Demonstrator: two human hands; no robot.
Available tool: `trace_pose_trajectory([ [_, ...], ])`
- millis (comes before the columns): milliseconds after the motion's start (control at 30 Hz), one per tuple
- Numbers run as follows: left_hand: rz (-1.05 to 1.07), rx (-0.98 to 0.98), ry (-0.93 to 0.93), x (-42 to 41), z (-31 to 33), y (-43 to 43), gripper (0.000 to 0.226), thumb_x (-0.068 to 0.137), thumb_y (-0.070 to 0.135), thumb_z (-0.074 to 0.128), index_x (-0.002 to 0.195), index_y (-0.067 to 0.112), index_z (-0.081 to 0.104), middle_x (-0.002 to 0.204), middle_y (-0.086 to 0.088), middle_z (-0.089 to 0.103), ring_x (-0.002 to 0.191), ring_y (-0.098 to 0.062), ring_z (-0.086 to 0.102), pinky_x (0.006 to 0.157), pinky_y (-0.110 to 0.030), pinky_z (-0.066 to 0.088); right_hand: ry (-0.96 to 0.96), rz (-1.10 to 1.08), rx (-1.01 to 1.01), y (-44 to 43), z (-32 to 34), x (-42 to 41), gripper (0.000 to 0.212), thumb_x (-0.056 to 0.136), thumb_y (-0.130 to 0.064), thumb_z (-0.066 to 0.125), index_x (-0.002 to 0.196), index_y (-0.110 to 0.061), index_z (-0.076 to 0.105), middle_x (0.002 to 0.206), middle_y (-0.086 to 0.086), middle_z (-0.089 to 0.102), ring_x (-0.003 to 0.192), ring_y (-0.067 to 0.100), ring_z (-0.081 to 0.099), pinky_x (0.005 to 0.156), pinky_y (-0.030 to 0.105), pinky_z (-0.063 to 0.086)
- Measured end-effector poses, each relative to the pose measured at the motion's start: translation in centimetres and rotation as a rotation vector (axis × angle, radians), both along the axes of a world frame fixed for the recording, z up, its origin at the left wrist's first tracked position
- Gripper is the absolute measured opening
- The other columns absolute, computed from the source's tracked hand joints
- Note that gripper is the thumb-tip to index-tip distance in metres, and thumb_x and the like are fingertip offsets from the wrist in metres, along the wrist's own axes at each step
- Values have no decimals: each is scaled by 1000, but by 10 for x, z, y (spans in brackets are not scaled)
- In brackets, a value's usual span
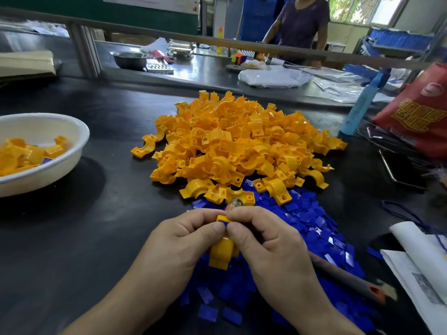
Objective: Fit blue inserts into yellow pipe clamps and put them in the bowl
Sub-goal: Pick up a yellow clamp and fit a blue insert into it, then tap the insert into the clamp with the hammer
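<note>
A dark workshop surface (72, 238) fills my view, with a person (302, 22) standing behind the far bench at 1 o'clock. At 12 o'clock sits a heap of yellow pipe clamps (237, 141); loose blue inserts (302, 218) spread from 2 o'clock down beneath my wrists. At centre my left hand (183, 240) has its grip curled round one yellow clamp (221, 252), while my right hand (266, 240) pinches a blue insert (225, 221) against its upper end. The white bowl (79, 131) at 10 o'clock holds more clamps.
</note>
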State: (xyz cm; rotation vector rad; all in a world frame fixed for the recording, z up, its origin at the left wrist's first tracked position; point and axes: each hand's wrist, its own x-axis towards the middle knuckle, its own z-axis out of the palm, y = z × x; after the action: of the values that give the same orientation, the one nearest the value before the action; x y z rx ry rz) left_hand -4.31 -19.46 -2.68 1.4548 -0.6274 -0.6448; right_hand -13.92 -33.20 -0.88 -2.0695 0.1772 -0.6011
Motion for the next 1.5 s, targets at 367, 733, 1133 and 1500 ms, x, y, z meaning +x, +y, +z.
trace_pose_trajectory([
  [367, 216, 66, 45, 11, 5, 7, 29, 80, 44, 60, 105, 39, 73, 95, 0, 77, 89, -18, 73, 77, -38, 57, -16, -141, -236, -11, -1, -2, 32, 89, -46, 51, 120, -38, 57, 102, -25, 57, 97, -4, 56, 77, 9, 46],
  [733, 548, 522, -149, 62, 13, 45, 11, 90, 27, 66, 81, 24, 70, 89, -1, 65, 82, -20, 61, 67, -38, 54, 652, -315, -803, -65, 14, -44, 44, 90, -59, 43, 129, -40, 45, 119, -12, 54, 109, 12, 48, 80, 27, 44],
  [1133, 455, 1042, -782, 29, -9, 79, 63, 82, 67, 56, 128, 24, 58, 125, 2, 58, 113, -19, 50, 95, -37, 45, 619, -272, -843, -54, 0, -69, 14, 94, -44, 40, 95, -36, 51, 85, -11, 46, 82, 6, 48, 68, 23, 40],
  [1500, 590, 870, -774, 21, -21, 79, 56, 82, 59, 63, 127, 28, 58, 116, 6, 57, 108, -15, 46, 88, -33, 44, 547, -22, 34, 19, 36, -61, 16, 96, -45, 37, 90, -43, 51, 61, 0, 61, 44, 11, 58, 44, 22, 49],
])
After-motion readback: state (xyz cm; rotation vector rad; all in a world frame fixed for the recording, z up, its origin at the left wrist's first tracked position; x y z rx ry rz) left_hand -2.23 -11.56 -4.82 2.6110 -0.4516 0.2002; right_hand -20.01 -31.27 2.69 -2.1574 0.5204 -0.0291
